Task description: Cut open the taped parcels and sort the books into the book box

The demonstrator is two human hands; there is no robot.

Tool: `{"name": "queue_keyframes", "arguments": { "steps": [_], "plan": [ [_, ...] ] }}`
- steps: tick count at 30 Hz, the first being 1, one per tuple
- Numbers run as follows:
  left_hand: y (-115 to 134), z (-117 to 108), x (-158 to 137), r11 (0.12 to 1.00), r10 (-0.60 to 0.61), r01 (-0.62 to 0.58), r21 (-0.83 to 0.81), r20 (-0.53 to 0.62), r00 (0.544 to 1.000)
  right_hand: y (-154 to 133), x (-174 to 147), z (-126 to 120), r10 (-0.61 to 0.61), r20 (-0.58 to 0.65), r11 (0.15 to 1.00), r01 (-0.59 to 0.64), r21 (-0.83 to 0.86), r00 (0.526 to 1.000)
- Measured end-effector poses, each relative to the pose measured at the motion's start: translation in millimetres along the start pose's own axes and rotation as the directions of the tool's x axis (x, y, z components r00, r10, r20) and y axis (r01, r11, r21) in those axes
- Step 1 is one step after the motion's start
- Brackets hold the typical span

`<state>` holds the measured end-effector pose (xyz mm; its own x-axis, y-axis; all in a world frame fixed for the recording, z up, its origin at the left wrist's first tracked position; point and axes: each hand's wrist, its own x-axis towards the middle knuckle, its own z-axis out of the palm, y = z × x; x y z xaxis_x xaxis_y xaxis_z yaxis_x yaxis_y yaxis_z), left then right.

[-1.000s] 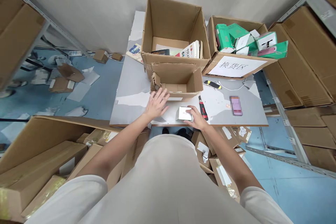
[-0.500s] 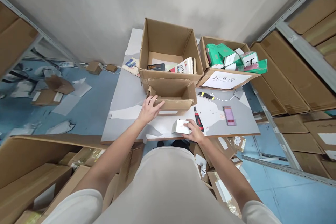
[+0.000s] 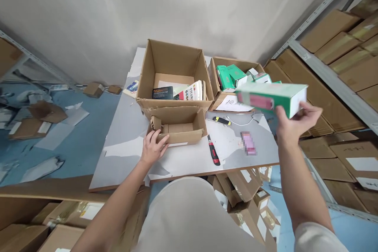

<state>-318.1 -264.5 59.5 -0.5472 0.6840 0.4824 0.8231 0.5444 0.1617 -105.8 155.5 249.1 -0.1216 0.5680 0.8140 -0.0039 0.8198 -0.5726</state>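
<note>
My right hand (image 3: 297,124) holds up a green-and-white box (image 3: 270,96) by its near end, at the right above the table's edge. A pink panel shows on the box's side, slightly blurred. At the near left corner of a small open cardboard box (image 3: 184,138), my left hand (image 3: 153,147) has its fingers hooked over the rim. Nothing shows inside that small box. Behind it stands a larger open cardboard box (image 3: 174,53) with several books (image 3: 193,90) lying in it.
A carton with a handwritten sign (image 3: 232,103) holds several green boxes (image 3: 233,74). On the table (image 3: 124,161) lie a red-and-black utility knife (image 3: 214,151), a yellow-and-black cutter (image 3: 221,120), a white cable (image 3: 240,125) and a pixelated pink item (image 3: 249,143). Shelves with cartons (image 3: 336,27) stand right.
My right hand has lifted the box from the table's front edge and carried it up and right, towards the signed carton. My left hand stays at the small cardboard box. The view has shifted.
</note>
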Motion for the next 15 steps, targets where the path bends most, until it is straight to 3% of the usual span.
{"name": "queue_keyframes", "arguments": {
  "steps": [2, 6, 8, 11, 15],
  "plan": [
    [0.8, 0.7, 1.4, 0.998, 0.054, -0.051, 0.046, -0.059, 0.997, 41.5, 40.1, 26.1, -0.033, -0.157, 0.999, 0.027, -0.040, 0.987],
    [3.2, 0.7, 5.2, 0.990, 0.111, -0.099, 0.102, -0.113, 0.987, 126.8, 84.4, 96.8, 0.136, -0.259, 0.960, -0.192, -0.206, 0.956],
    [5.2, 0.7, 7.1, 0.990, 0.107, -0.095, 0.109, -0.119, 0.987, 156.9, 85.2, 131.1, 0.234, -0.254, 0.902, -0.308, -0.304, 0.938],
    [9.0, 1.2, 8.3, 0.990, 0.086, -0.071, 0.119, -0.122, 0.989, 180.3, 66.8, 168.7, 0.374, -0.148, 0.813, -0.401, -0.422, 0.915],
    [13.2, 2.5, 6.7, 0.990, 0.057, -0.041, 0.134, -0.115, 0.992, 189.7, 40.3, 185.4, 0.553, -0.017, 0.715, -0.485, -0.503, 0.833]
  ]
}}
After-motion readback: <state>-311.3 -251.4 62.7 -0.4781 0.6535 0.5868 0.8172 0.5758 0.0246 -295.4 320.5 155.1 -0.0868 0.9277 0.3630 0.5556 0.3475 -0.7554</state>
